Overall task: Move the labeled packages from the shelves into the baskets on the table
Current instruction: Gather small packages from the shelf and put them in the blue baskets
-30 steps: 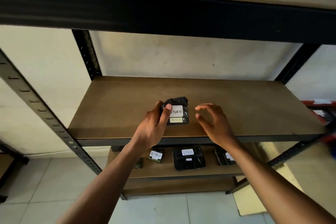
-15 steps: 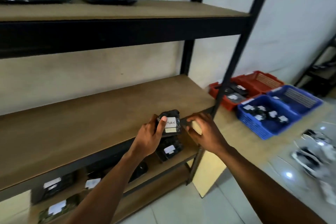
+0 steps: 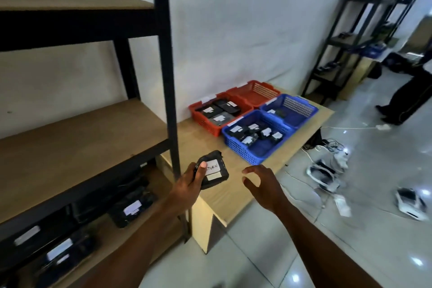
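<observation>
Grips the package (image 3: 215, 172) in the left hand (image 3: 188, 186), thumb laid flat across its top, other fingers hidden beneath. Holds the right hand (image 3: 265, 188) apart, off to the right of those fingers, palm down, fingers (image 3: 250, 169) spread and loosely bent. Stretches both bare forearms forward.

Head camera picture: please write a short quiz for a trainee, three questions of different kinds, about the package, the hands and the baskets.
1. True or false: the right hand holds the package.
2. How many baskets stand on the table? A) two B) four C) six
3. Fill in: the letters readable on the package's label are ____.
Key: 1. False; the left hand grips it, and the right hand holds nothing. 2. B. 3. TURN; the thumb covers the rest.
</observation>
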